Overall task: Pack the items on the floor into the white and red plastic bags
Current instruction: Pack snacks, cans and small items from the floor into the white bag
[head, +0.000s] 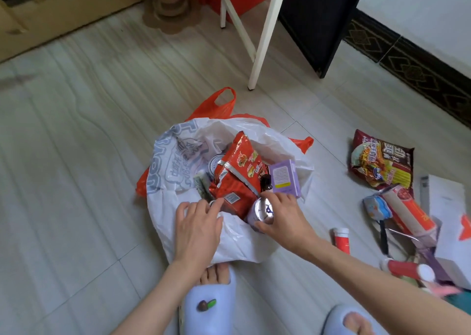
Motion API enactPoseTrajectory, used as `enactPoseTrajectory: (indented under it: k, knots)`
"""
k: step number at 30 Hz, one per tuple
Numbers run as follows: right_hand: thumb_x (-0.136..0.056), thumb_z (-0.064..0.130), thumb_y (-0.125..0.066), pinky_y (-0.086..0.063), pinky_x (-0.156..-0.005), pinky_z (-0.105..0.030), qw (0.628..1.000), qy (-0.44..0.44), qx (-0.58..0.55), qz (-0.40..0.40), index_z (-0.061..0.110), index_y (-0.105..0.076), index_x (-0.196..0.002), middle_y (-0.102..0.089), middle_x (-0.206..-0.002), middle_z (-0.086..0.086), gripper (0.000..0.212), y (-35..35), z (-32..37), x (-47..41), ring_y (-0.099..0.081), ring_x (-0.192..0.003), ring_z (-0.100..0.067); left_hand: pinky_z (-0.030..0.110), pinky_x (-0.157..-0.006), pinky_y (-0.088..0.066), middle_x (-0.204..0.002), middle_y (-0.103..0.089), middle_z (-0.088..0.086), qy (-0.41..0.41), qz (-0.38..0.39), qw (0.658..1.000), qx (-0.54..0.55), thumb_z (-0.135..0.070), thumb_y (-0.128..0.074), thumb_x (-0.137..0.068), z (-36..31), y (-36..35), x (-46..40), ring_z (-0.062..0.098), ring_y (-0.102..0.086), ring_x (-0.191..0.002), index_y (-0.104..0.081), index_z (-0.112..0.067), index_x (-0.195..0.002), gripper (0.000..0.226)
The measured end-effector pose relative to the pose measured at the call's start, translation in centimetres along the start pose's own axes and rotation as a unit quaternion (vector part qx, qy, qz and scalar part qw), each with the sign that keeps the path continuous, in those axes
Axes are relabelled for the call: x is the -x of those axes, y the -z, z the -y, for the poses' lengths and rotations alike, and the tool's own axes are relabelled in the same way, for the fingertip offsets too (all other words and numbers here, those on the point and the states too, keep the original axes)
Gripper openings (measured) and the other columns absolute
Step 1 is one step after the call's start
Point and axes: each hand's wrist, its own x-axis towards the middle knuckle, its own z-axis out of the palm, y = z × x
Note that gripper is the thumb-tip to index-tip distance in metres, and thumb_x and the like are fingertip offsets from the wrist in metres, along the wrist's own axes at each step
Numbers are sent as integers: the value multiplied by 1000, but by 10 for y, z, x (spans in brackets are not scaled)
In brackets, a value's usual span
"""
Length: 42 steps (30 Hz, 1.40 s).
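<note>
Already my right hand point(280, 213) grips the silver can point(263, 213) at the white bag point(237, 243) mouth while my left hand point(197, 224) pinches its rim. Crowded by the red noodle packet point(235, 179), the can could slip out onto the floor point(76, 156)

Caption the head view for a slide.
Right hand lowers a can into the white bag; left hand holds its rim.
</note>
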Motion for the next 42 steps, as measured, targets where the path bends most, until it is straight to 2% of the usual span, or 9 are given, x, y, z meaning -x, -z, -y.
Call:
enactPoseTrajectory:
  k: [4,9,15,18,26,30,36,39,42]
  knots:
    - [-83,33,-63,-34,-101,-35,999,-44,-16,-21,17,-37,-135,-44,-134,-11,60,-12,4,2,-35,-121,-29,34,-83,-29,-80,-69,-3,-39,7,998,45,-35,-50,-80,-4,7,7,17,-65,-75,-60,-16,-118,43]
    - [-89,26,-58,-35,-98,-34,997,-26,-35,-60,13,-36,-138,-40,-138,-12,55,-13,8,11,-40,-124,-29,35,-70,-24,-109,-68,-2,-126,89,987,-35,-38,-84,-54,-8,1,28,21,-64,-80,-65,-22,-111,62]
    - [-93,23,-48,-48,-81,-38,998,22,34,-53,9,-41,-131,-31,-148,-7,41,-16,-1,32,-48,-119,-31,30,-67,-24,-53,-58,-7,-166,157,971,-70,-32,-83,-49,-10,-4,26,15,-57,-62,-60,-25,-57,25]
    - [-95,29,-43,-44,-92,-38,997,31,76,-15,10,-33,-139,-14,-156,-5,49,-12,-3,40,-36,-131,-29,22,-57,-34,-43,-53,-4,-169,158,972,-33,-26,-86,-54,3,-1,34,13,-50,-42,-54,-24,-50,33]
    - [-95,38,-41,-14,-115,-39,981,46,189,6,17,-23,-144,-21,-154,-7,57,41,-35,79,-19,-142,-23,21,-61,-47,-81,-64,-8,-193,109,968,115,-36,-40,-78,-21,19,33,10,-61,-70,-67,-24,-86,31]
    - [-94,42,-42,-23,-114,-36,981,-16,190,-33,19,-27,-143,-31,-150,-6,56,76,-82,130,-28,-138,-22,22,-77,-40,-99,-66,-3,-251,70,948,184,-34,-42,-78,-82,13,27,10,-53,-91,-61,-20,-104,35]
    - [-84,31,-64,-47,-91,-44,965,-195,89,-148,12,-58,-119,-58,-123,-11,41,64,-168,190,-55,-112,-31,17,-74,-44,-97,-67,-3,-281,199,920,188,-37,-39,-73,-149,-25,35,12,-67,-83,-45,-19,-117,48]
    - [-79,25,-70,-51,-83,-44,955,-242,34,-168,8,-58,-119,-60,-118,-14,45,46,-200,195,-58,-105,-36,26,-72,-55,-108,-66,6,-310,229,908,162,-26,-45,-71,-166,-49,22,20,-67,-92,-45,-16,-120,50]
    - [-82,23,-67,-48,-87,-42,958,-232,19,-170,8,-51,-128,-54,-126,-12,51,36,-214,194,-55,-110,-33,41,-95,-47,-136,-46,18,-313,277,896,150,-12,-42,-77,-186,-62,0,31,-49,-122,-43,-9,-134,57]
